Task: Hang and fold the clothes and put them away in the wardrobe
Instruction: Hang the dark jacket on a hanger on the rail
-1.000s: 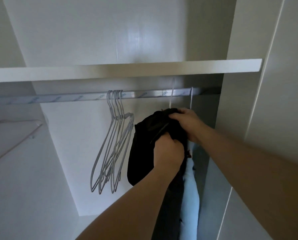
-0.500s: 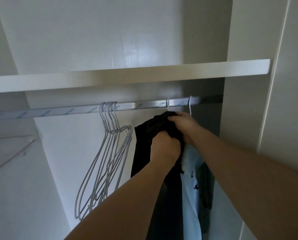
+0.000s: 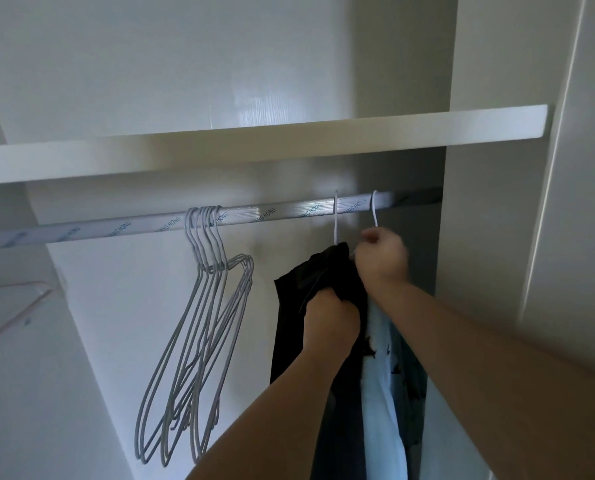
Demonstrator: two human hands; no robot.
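A black garment (image 3: 306, 282) hangs from a white hanger whose hook (image 3: 336, 216) sits over the silver wardrobe rail (image 3: 261, 214). My left hand (image 3: 330, 318) grips the black fabric near its top. My right hand (image 3: 381, 254) is curled at the neck of the neighbouring white hanger (image 3: 374, 209), just right of the black garment; what its fingers pinch is blurred. Below that hanger hangs a light blue patterned garment (image 3: 382, 393), partly hidden by my right forearm.
Several empty grey wire hangers (image 3: 202, 334) hang in a bunch on the rail to the left. A white shelf (image 3: 220, 150) runs above the rail. The wardrobe's side panel (image 3: 472, 237) stands close on the right. A pale hanger (image 3: 15, 306) shows at far left.
The black garment's hanger hook now rests over the rail. My right hand has shifted from the black fabric up and right, towards the neighbouring hanger's neck. The view has moved closer.
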